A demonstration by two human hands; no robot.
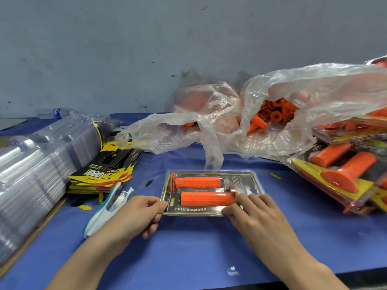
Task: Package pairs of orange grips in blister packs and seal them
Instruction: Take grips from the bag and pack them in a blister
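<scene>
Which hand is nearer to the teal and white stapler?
Left. The left hand is just right of the stapler, pinching the left edge of the blister pack; the right hand is farther, at its right end.

Small packing workshop: a blue cloth-covered bench (188, 248) against a scuffed grey wall (125, 49) carries a stack of clear moulded plastic blister shells (35, 164), black-and-yellow printed card inserts (104, 170), and clear plastic bags of loose orange rubber grips (314, 91).

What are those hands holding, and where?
A clear plastic blister pack of two orange grips: left hand pinches its left edge, right hand presses its near right corner.
</scene>
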